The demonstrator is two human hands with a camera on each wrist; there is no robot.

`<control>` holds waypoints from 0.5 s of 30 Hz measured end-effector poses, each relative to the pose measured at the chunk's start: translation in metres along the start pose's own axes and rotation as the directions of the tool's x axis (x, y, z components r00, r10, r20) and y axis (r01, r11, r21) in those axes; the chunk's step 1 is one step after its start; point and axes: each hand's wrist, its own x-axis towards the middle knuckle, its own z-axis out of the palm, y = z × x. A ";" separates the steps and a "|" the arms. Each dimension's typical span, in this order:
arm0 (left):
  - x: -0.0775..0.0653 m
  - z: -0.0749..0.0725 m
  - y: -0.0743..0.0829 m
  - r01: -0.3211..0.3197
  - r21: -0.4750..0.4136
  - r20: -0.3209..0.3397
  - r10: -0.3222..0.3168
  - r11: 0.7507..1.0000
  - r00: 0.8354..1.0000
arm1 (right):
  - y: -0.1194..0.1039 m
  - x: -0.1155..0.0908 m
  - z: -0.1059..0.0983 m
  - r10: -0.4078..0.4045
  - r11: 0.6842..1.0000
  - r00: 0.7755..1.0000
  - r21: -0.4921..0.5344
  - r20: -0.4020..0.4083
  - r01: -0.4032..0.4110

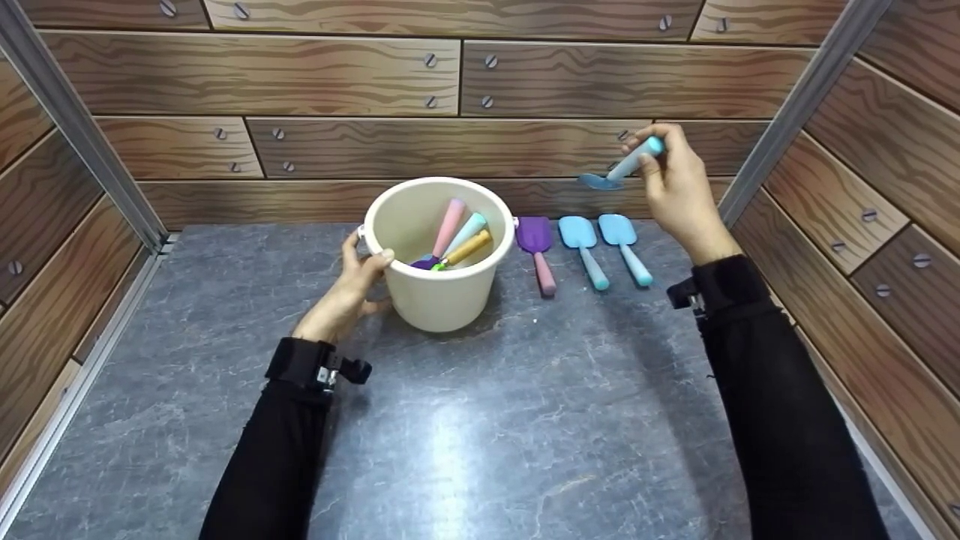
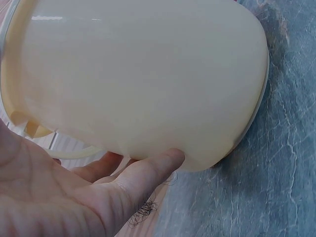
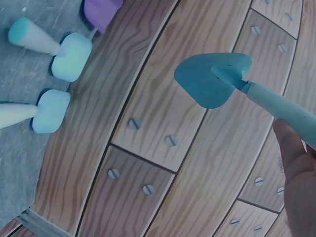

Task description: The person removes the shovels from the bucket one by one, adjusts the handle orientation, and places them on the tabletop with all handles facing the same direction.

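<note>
A cream bucket (image 1: 442, 300) stands upright on the grey surface. My left hand (image 1: 349, 289) holds its left side, the thumb over the rim; in the left wrist view the fingers rest against the outer wall. Inside lean a pink-handled tool (image 1: 448, 225), a light-blue-handled tool (image 1: 466, 231) and a yellow-handled tool (image 1: 469, 247), their lower ends partly hidden. Raised at the right, my right hand (image 1: 679, 184) grips a blue trowel (image 3: 212, 76) by its pale handle, with the pointed blade aimed left.
Right of the bucket, a purple shovel (image 1: 535, 234) with a pink handle and two light-blue shovels, the nearer-to-bucket one (image 1: 577, 232) and the outer one (image 1: 617, 229), lie in a row. Wood-patterned panels (image 1: 352, 75) wall the back and both sides.
</note>
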 end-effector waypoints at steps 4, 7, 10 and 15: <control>0.000 -0.001 0.000 0.001 0.001 -0.001 -0.001 1.000 1.000 | 0.009 -0.003 0.000 0.021 1.000 0.999 -0.015 -0.036 -0.021; 0.000 -0.001 0.000 0.005 0.004 0.007 -0.005 1.000 1.000 | 0.015 -0.005 -0.001 0.037 0.999 0.998 -0.037 -0.053 -0.039; 0.000 -0.002 0.001 0.005 0.003 0.017 -0.005 1.000 1.000 | 0.021 -0.006 -0.001 0.049 0.998 0.996 -0.047 -0.072 -0.052; 0.000 -0.001 0.001 0.004 0.003 0.015 -0.004 1.000 1.000 | 0.031 -0.008 -0.002 0.078 0.995 0.991 -0.052 -0.107 -0.084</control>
